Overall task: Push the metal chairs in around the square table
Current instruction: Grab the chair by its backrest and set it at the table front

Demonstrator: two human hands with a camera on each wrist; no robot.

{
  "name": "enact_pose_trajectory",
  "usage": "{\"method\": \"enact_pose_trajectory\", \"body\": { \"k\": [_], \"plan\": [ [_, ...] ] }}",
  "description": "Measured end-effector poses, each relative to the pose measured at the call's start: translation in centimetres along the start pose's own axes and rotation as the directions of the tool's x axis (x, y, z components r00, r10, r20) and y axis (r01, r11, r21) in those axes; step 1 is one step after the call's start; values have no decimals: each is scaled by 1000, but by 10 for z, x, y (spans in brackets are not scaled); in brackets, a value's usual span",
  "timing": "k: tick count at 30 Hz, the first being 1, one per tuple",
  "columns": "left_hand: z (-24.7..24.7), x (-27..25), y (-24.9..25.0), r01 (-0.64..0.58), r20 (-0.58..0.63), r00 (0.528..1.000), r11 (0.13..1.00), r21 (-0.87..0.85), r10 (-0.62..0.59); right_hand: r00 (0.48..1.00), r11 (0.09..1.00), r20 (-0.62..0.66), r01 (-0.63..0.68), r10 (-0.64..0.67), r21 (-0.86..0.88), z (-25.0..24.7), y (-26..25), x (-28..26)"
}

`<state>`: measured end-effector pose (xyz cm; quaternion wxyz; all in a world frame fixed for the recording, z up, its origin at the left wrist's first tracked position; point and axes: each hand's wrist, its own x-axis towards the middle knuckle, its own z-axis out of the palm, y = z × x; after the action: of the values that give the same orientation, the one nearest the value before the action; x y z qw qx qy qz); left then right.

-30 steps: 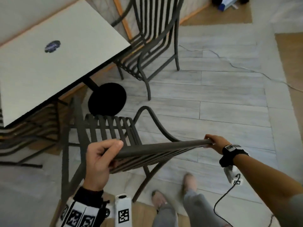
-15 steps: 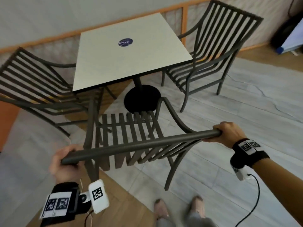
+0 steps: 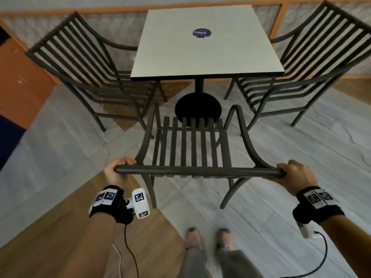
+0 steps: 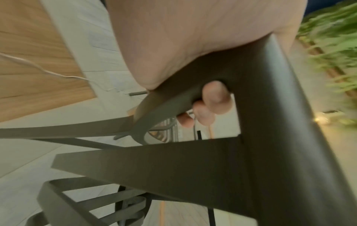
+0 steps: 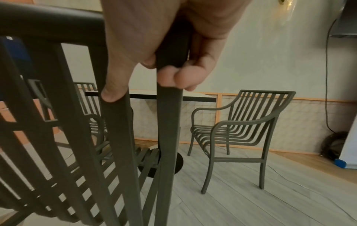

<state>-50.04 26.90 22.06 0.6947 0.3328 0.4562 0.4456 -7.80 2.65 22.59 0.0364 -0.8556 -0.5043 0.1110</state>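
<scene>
A dark metal slatted chair stands in front of me, its seat facing the square white table and short of the table's near edge. My left hand grips the left end of its top rail, fingers curled over it. My right hand grips the right end, its fingers wrapped round the frame. A second metal chair stands at the table's left side, its seat partly under the top. A third chair stands at the right side.
The table's black round base lies just beyond the held chair's front legs. A thin cable runs over the floor at the left. A low wall with an orange rail stands behind the table. My feet are behind the chair.
The view has swung round so the table is straight ahead. The held chair has turned to face the table squarely, and my left hand has shifted to the rail's left end.
</scene>
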Motion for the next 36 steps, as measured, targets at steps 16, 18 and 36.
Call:
{"method": "enact_pose_trajectory", "body": {
  "k": [16, 18, 36],
  "plan": [
    [-64, -33, -61, 212, -53, 975, 977, -36, -214, 986, 989, 81, -148, 146, 18, 44, -11, -44],
    [-63, -35, -64, 271, -56, 960, 959, -77, -276, 982, 986, 86, -168, 166, 13, 44, -14, -42],
    [16, 97, -40, 194, -156, 960, 955, -223, -232, 970, 969, 79, -236, 230, 77, 3, -14, 87]
  ]
}}
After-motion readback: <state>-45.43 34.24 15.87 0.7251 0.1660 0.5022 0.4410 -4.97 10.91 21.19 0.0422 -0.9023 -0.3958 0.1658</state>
